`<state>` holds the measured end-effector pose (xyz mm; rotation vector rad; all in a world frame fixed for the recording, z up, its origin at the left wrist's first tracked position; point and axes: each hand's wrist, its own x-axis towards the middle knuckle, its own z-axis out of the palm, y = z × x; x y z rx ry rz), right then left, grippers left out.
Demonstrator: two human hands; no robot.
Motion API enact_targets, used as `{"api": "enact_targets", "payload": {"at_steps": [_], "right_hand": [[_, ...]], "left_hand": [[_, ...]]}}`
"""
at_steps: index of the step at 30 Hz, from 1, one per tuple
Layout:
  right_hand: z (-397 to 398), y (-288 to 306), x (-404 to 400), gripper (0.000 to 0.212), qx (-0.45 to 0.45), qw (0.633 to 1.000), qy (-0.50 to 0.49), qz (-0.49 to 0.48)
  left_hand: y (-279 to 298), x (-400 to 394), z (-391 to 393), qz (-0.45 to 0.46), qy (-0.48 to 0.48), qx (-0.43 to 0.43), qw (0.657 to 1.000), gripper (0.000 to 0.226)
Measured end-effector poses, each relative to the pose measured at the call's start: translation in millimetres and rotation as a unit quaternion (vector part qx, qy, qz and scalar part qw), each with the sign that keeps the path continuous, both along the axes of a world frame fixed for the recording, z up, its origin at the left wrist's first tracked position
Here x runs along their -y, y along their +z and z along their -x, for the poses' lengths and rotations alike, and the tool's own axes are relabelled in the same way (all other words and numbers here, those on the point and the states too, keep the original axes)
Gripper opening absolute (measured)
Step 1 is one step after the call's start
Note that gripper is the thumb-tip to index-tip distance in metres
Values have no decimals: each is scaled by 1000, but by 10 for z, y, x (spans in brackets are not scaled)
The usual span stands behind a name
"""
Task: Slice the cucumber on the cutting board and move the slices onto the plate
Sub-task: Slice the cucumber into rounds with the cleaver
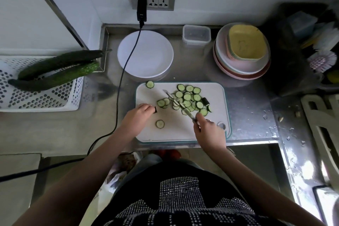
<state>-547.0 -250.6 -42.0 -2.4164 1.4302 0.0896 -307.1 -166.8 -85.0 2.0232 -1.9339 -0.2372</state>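
Cucumber slices (189, 100) mid-board, 1 slice (150, 84) at cutting board (218, 97) far edge

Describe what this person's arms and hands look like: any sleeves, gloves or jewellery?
Both arms are bare from the hands up to the frame's edge, with no sleeves in view. The left hand and right hand wear no gloves, and no rings, watch or bracelets are visible. The only clothing seen is a black top patterned with rows of small silvery studs.
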Motion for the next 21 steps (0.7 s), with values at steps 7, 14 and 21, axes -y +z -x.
{"api": "enact_targets", "payload": {"at_steps": [7, 14, 21], "right_hand": [[145, 20, 67, 40, -41, 992, 32, 117], [138, 32, 63, 33, -68, 994, 20, 82], [254, 36, 119, 19, -94, 993, 1, 78]], "left_hand": [[260, 120, 131, 118, 5, -2, 993, 26], [179, 276, 429, 113, -278, 107, 948, 35], [135, 297, 375, -27, -232, 51, 971, 59]]}}
